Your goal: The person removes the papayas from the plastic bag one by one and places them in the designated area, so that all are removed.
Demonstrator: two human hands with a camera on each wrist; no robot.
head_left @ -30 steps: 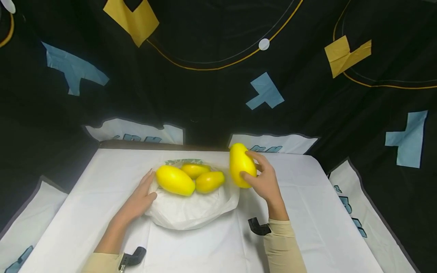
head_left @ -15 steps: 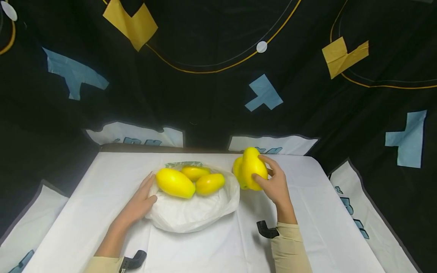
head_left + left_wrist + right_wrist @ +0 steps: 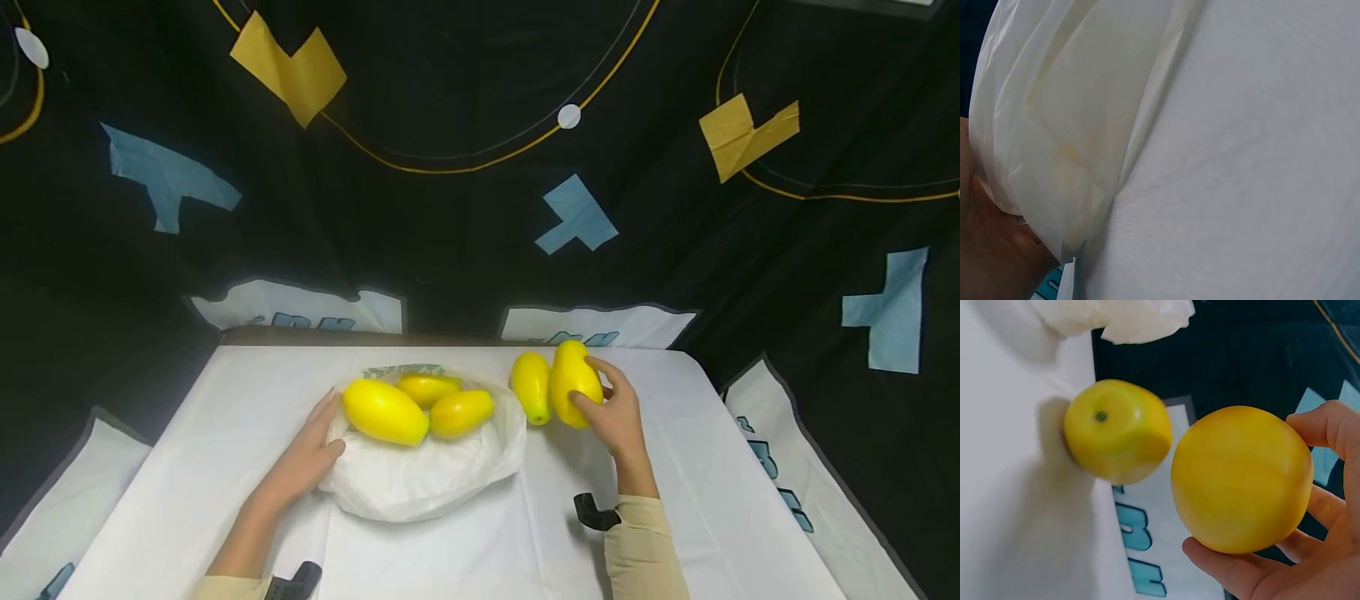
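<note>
A white-covered table carries the plastic bag; at its left, the straight-fingered left hand touches it; at its right, the right hand grasps a yellow fruit beside a second fruit. Black drapery hangs behind the bag.

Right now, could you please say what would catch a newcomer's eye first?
Probably the yellow fruit in the right hand, with a second fruit beside it on the white table. Then come three more fruits at the top of the white bag, the left hand against its side.
</note>
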